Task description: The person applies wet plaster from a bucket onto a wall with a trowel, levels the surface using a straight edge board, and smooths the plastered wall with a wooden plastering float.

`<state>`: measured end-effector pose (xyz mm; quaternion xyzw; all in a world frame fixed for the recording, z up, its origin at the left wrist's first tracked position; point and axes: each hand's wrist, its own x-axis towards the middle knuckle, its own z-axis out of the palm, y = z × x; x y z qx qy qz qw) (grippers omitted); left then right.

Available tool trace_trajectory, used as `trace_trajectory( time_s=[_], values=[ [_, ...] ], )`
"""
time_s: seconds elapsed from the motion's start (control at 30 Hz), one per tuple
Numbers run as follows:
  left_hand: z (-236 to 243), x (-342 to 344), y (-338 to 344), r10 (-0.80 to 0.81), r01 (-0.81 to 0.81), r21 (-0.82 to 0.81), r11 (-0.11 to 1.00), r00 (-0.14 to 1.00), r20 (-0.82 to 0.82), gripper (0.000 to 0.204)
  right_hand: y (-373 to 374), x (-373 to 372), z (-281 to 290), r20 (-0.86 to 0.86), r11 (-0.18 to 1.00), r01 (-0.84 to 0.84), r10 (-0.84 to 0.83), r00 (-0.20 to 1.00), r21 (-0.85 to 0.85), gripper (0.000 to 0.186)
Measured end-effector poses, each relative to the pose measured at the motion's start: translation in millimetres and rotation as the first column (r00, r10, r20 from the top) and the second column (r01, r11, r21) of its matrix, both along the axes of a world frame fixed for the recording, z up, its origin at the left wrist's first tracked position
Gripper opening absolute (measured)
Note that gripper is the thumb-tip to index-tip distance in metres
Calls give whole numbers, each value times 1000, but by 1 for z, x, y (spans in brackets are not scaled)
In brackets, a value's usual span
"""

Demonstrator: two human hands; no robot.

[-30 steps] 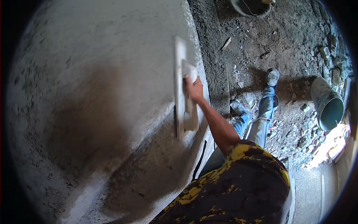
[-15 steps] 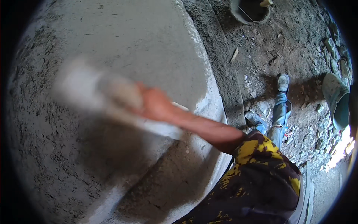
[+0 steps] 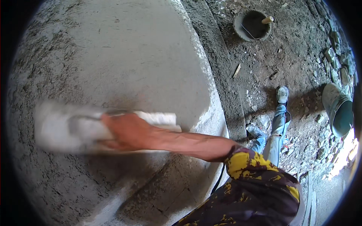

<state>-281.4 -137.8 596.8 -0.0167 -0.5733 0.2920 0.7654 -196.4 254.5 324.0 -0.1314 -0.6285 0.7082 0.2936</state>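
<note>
My right hand (image 3: pixel 130 132) is wrapped round a long, pale plastering float (image 3: pixel 52 128), its left end smeared by motion. The float lies nearly level across the picture, over or against a grey mortar-covered surface (image 3: pixel 151 64); whether it touches cannot be told. Smooth mortar spreads above the hand, while rough, pitted mortar (image 3: pixel 56 177) lies to the left and below. My forearm comes in from the right, out of a dark sleeve with yellow patches. My left hand is out of the picture.
At the top right a dark bucket (image 3: pixel 238 30) holds a tool with a wooden handle (image 3: pixel 267 20). Another bucket (image 3: pixel 342 118) leans at the far right. Broken stones (image 3: pixel 330 55) and rubble cover the dirt floor around my shoes (image 3: pixel 282 94). A raised ledge (image 3: pixel 220 64) borders the mortar.
My right hand has moved down and a little left with the float, which has turned from slanting to nearly level. The view has shifted slightly, bringing the whole top bucket into sight.
</note>
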Motion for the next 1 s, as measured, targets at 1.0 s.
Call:
trace_trajectory(
  time_s=[1.0],
  values=[
    [-381, 214, -24, -814, -866, 445, 229, 80, 575, 44, 124, 535, -641, 829, 250, 849, -460, -319, 465, 66]
  ],
)
